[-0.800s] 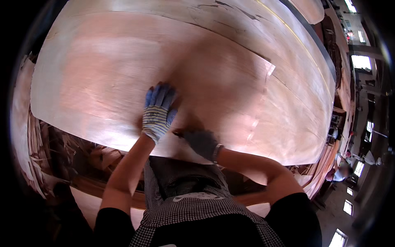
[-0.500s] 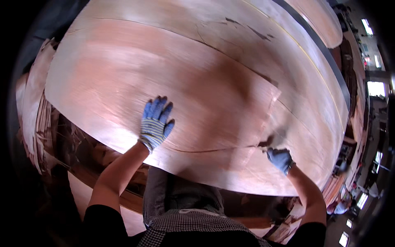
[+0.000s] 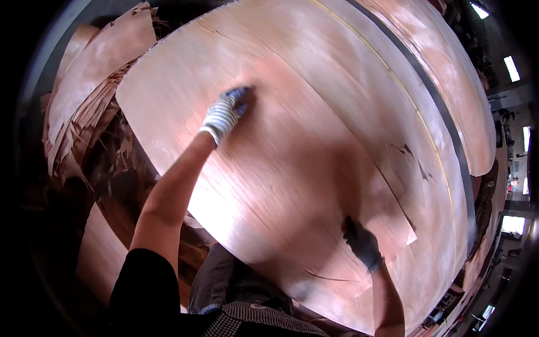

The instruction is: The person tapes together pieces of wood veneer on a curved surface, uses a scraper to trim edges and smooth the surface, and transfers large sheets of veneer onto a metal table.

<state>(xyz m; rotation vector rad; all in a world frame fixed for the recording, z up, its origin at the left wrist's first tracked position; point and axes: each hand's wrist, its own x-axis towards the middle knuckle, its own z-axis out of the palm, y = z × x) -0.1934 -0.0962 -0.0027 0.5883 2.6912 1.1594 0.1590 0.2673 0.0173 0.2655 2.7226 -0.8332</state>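
A pinkish wood veneer sheet [image 3: 292, 163] lies over a larger pale veneer sheet [image 3: 424, 219]. My left hand [image 3: 224, 113], in a blue and white striped glove, rests on its upper part with fingers stretched out and the thumb a little apart. Toward the sheet's lower right corner, my right hand [image 3: 364, 246] in a dark grey glove is closed over the surface. Something dark shows at its fingertips, but I cannot make out what it is. A thin curved crack [image 3: 334, 278] runs along the near part of the veneer.
Torn veneer scraps [image 3: 92, 112] are heaped at the left. A yellow line [image 3: 404, 84] and a dark strip [image 3: 432, 90] cross the far side, with another veneer stack [image 3: 449, 84] beyond. Bright windows [image 3: 512, 224] show at the right.
The view has turned, so the sheets appear rotated. My left hand has moved up the veneer. My right hand has shifted from beside the crack's end onto the pinkish sheet.
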